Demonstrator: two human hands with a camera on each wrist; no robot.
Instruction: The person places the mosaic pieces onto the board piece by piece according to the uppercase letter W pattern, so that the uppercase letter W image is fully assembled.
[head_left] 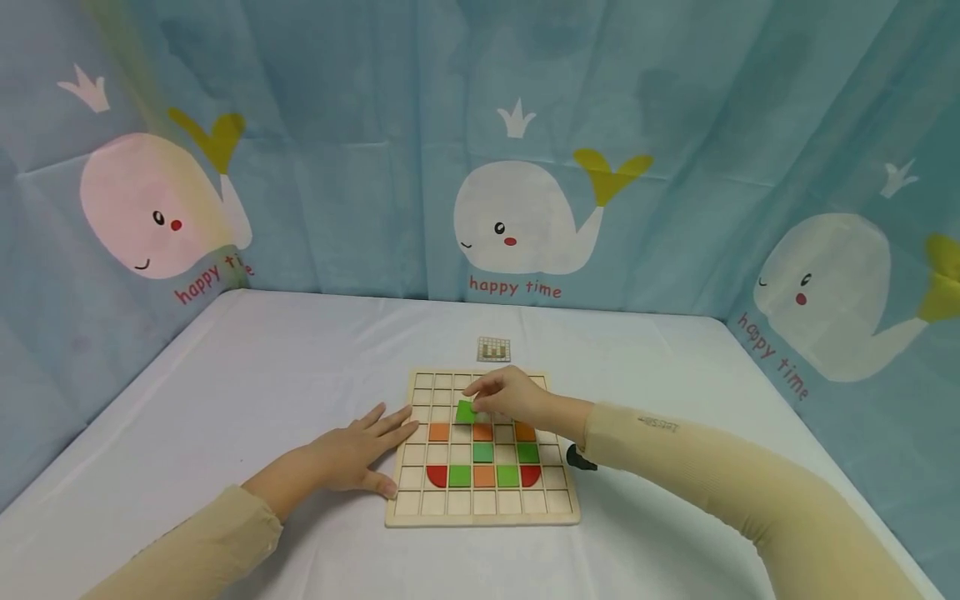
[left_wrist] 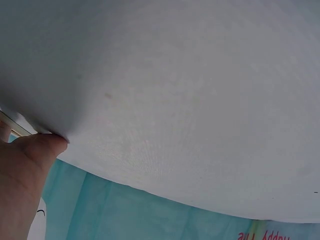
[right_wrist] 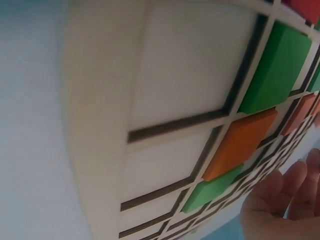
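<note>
A wooden grid board (head_left: 483, 520) lies flat on the white table. My right hand (head_left: 513, 396) is over its upper middle, pinching a green square tile (head_left: 466, 412) between thumb and fingers. The tile is tilted above the cells. My left hand (head_left: 352, 454) lies with fingers spread, fingertips on the board's left edge; its thumb (left_wrist: 42, 147) shows at the edge in the left wrist view. Square tiles in green (head_left: 528, 452) and orange (head_left: 438, 432) sit in cells, with a red rounded tile (head_left: 437, 476) at each end of a lower row. My right wrist hides some cells.
Behind the board lies a small pattern card (head_left: 493, 349) with a grid printed on it. A small black object (head_left: 581, 458) shows beside the board's right edge, below my right forearm. A blue curtain (head_left: 345, 167) with whale prints surrounds the table (head_left: 300, 350).
</note>
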